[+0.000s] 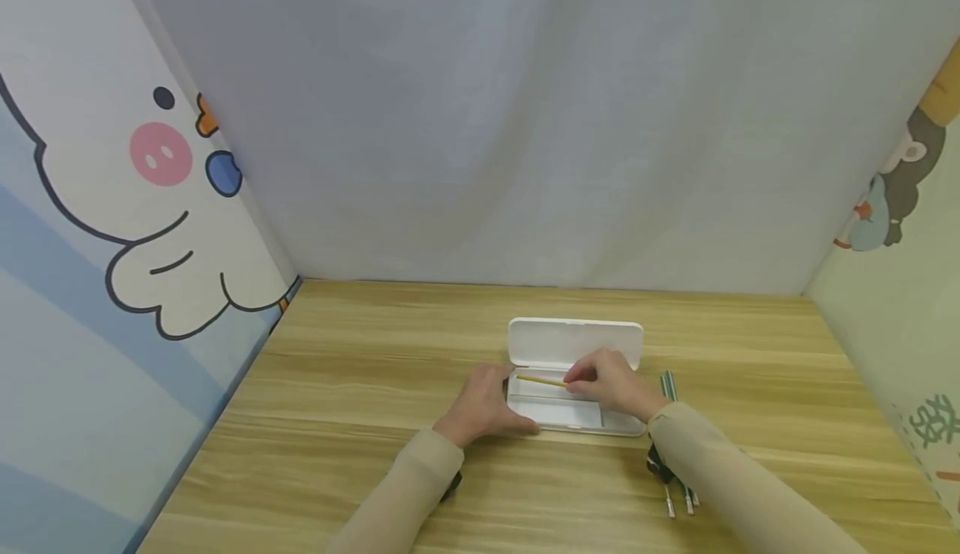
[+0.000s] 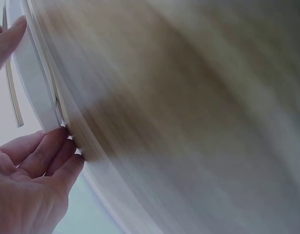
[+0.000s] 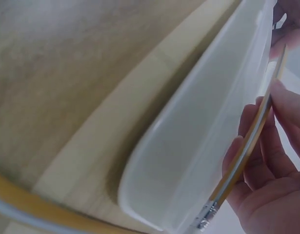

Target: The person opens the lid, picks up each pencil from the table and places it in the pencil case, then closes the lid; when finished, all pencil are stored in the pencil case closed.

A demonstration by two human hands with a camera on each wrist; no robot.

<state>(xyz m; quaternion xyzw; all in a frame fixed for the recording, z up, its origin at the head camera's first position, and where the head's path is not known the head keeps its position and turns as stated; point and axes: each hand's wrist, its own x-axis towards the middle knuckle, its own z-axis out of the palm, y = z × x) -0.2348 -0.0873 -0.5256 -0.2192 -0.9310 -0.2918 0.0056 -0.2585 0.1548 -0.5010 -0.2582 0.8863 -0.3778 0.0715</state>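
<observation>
A white pencil case lies open on the wooden table, its lid tilted up at the back. My left hand holds the case's left end, thumb along the front edge and fingers at the side. In the left wrist view, its fingertips are right at the case's edge. My right hand pinches a yellow striped pencil between thumb and fingers over the back part of the case. The pencil points left; its metal ferrule shows in the right wrist view.
Several green pencils lie on the table right of the case, partly hidden under my right forearm. A grey-white curtain hangs behind the table, with printed panels at both sides.
</observation>
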